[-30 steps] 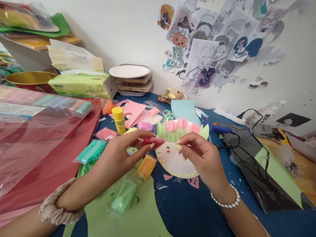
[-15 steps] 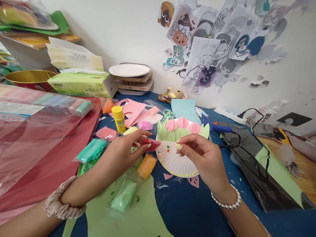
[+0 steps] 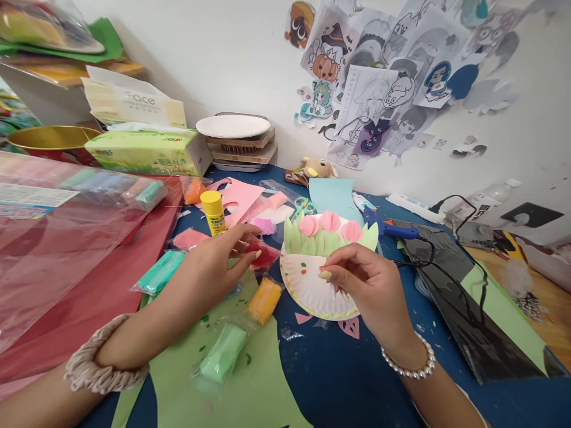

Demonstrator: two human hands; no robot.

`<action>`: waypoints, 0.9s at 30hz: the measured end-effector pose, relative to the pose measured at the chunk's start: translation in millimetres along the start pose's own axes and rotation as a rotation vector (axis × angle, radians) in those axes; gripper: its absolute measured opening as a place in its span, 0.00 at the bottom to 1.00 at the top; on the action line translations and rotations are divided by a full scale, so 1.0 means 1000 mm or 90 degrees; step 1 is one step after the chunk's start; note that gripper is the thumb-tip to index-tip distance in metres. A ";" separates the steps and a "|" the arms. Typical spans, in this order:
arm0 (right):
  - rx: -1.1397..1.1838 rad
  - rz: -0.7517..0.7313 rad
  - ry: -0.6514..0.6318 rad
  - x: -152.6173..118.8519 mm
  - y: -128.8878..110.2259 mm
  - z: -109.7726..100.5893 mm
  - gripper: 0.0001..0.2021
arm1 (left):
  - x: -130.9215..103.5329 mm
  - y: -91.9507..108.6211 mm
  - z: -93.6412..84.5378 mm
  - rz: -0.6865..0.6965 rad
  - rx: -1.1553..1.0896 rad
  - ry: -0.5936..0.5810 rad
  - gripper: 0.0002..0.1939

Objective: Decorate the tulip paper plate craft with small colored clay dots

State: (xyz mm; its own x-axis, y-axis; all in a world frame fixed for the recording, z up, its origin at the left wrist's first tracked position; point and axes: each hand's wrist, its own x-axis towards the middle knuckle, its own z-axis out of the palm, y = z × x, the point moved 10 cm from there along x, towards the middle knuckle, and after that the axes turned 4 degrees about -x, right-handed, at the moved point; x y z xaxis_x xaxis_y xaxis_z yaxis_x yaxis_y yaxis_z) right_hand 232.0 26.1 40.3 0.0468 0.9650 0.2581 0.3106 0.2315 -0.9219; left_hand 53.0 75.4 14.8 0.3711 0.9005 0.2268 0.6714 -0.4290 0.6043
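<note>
My left hand (image 3: pixel 220 258) is over the left part of the table, its thumb and fingers apart. Right at its fingertips lies a small bag of red modelling clay (image 3: pixel 266 255). My right hand (image 3: pixel 363 282) pinches thumb and forefinger together above a white paper plate (image 3: pixel 307 294); whatever is between them is too small to make out. Pink paper tulips (image 3: pixel 330 221) and green paper leaves (image 3: pixel 321 244) rise along the plate's far half. Two tiny dots, one green and one red-orange (image 3: pixel 304 272), sit on the plate's white front.
Bags of orange clay (image 3: pixel 265 301), green clay (image 3: pixel 223 352) and teal clay (image 3: pixel 160 272) surround my left hand. Behind them stands a yellow glue stick (image 3: pixel 213 213). A blue glue gun (image 3: pixel 401 230) with a black cord lies right of the plate. Green paper (image 3: pixel 214 398) covers the front.
My left hand has moved a little left and down, and its fingers have come away from the red clay bag, which is now lower. My right hand stays nearly in place, still pinching.
</note>
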 end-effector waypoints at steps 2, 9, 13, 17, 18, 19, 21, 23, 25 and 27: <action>-0.007 0.003 -0.002 0.000 0.000 0.000 0.02 | 0.000 -0.004 0.002 -0.011 0.020 -0.007 0.14; 0.034 0.026 -0.025 -0.001 0.005 0.006 0.04 | 0.002 -0.011 0.004 -0.065 0.027 -0.031 0.18; 0.043 0.015 -0.033 -0.002 0.003 0.006 0.04 | -0.001 -0.007 0.002 -0.114 0.028 -0.074 0.18; -0.008 -0.011 -0.010 0.000 -0.002 0.002 0.05 | -0.004 -0.006 -0.001 -0.162 0.036 -0.099 0.17; -0.018 -0.016 -0.011 0.000 -0.003 0.003 0.04 | -0.003 -0.004 -0.002 -0.160 0.042 -0.098 0.17; -0.024 -0.024 -0.017 0.000 -0.004 0.004 0.04 | -0.003 -0.001 -0.003 -0.149 0.050 -0.094 0.17; -0.033 -0.053 -0.030 0.000 -0.007 0.008 0.03 | -0.002 0.009 -0.006 -0.107 0.050 -0.076 0.17; -0.051 -0.111 -0.034 -0.003 -0.015 0.012 0.03 | -0.002 0.021 -0.007 -0.060 -0.024 -0.060 0.14; -0.073 -0.196 -0.028 -0.008 -0.028 0.014 0.03 | -0.005 0.032 -0.001 -0.041 -0.191 -0.086 0.11; -0.097 -0.279 -0.019 -0.016 -0.041 0.018 0.01 | -0.011 0.040 0.014 -0.050 -0.372 -0.159 0.11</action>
State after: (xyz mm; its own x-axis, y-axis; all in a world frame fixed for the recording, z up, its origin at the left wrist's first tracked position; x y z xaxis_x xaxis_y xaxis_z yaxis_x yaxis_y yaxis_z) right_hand 201.8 3.6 69.0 -0.1463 0.7839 0.6034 0.4307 0.5996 -0.6745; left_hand 84.8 47.4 25.6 0.5208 0.8534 0.0218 0.2689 -0.1883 0.9446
